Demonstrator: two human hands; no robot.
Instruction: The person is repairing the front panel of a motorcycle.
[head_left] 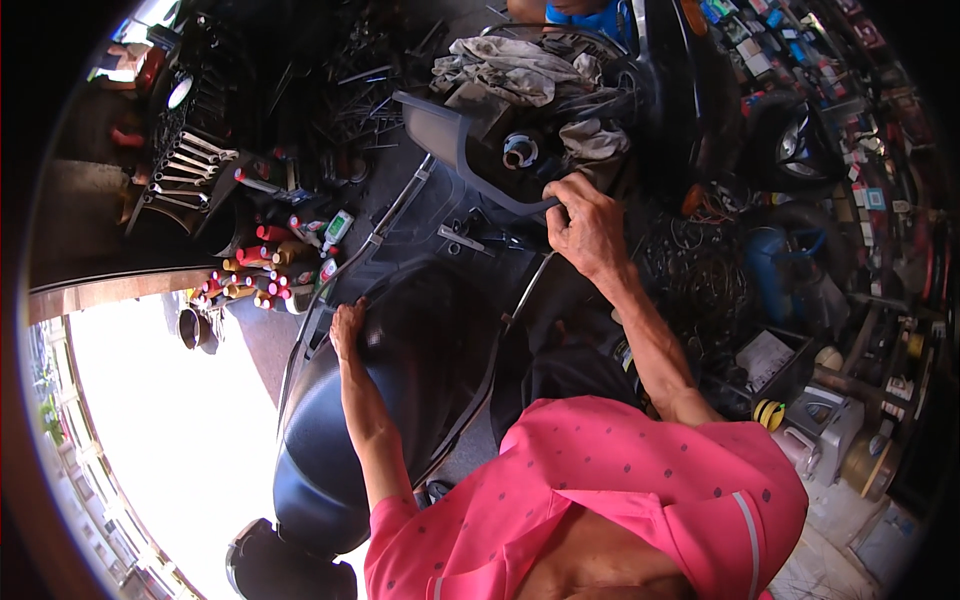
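Observation:
My right hand (585, 222) is closed round the near right edge of a dark grey plastic panel (440, 130) at the front of a scooter. A round metal part (520, 150) shows inside the panel. My left hand (347, 325) is low beside the front of the black scooter seat (400, 340), touching the scooter's left side. Its fingers point down and are mostly hidden, so their grip cannot be made out. Between the hands, a small metal tool (460, 238) lies on the dark footboard.
Crumpled pale rags (520, 68) cover the scooter's front. Several wrenches (195, 165) hang in a rack at left, above a cluster of bottles (275, 255). At far right stand shelves of small boxes (870, 170). Someone in blue (600, 20) is partly visible beyond the scooter.

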